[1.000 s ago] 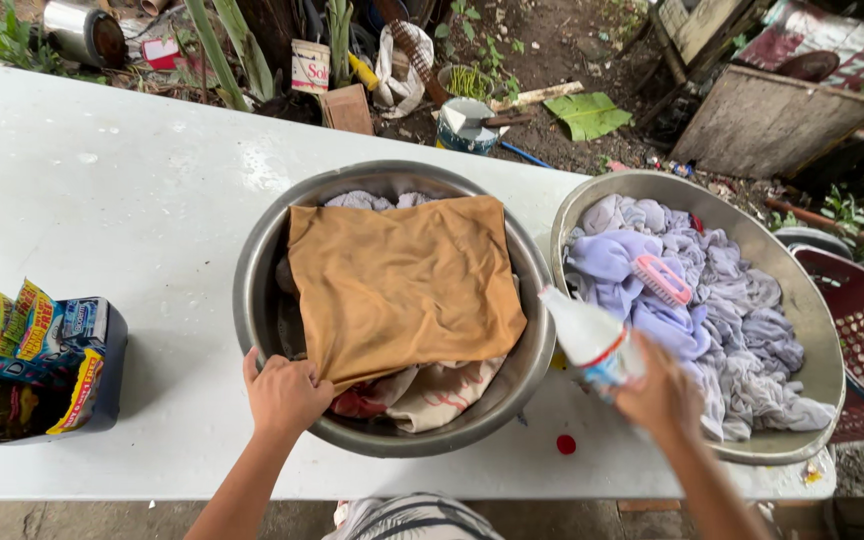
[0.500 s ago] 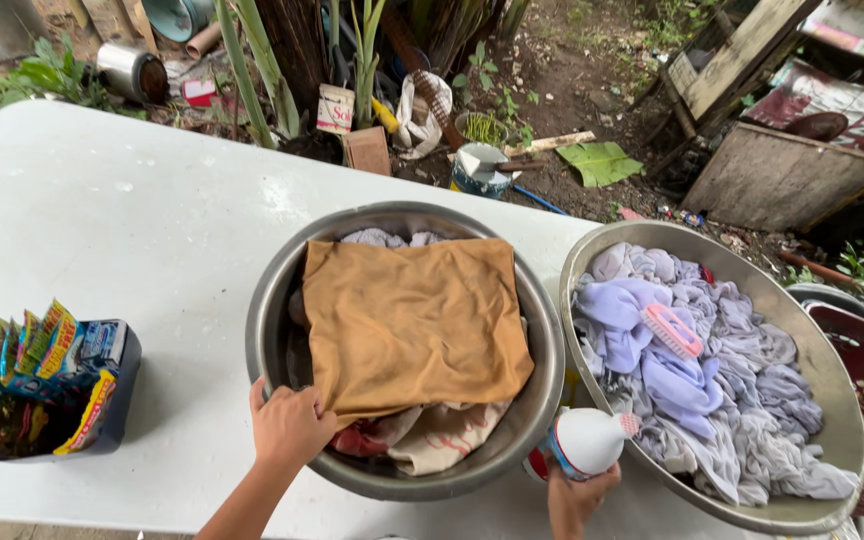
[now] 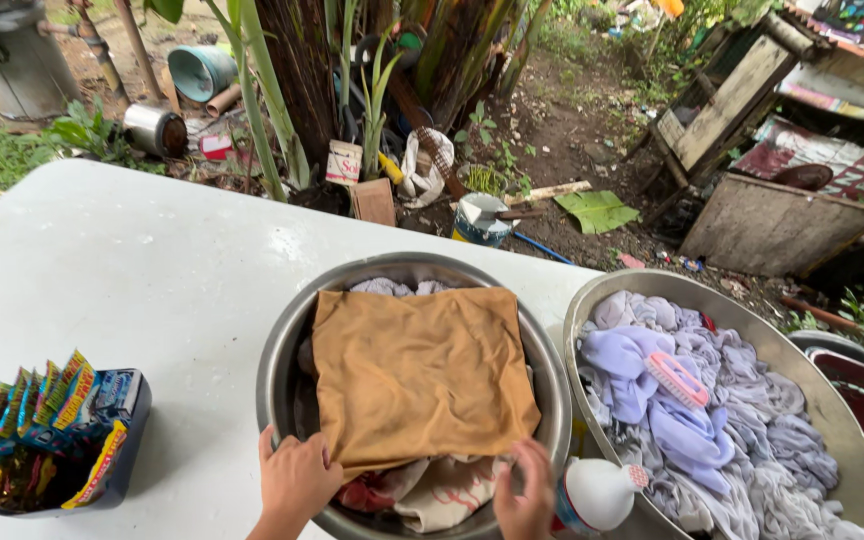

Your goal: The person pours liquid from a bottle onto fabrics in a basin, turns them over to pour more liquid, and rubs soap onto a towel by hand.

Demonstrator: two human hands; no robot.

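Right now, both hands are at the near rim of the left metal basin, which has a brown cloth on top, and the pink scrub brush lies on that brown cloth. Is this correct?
Not quite. The pink scrub brush lies on the pale lilac laundry in the right basin, not on the brown cloth. The head view shows this. The rest holds: left hand and right hand are at the left basin's near rim.
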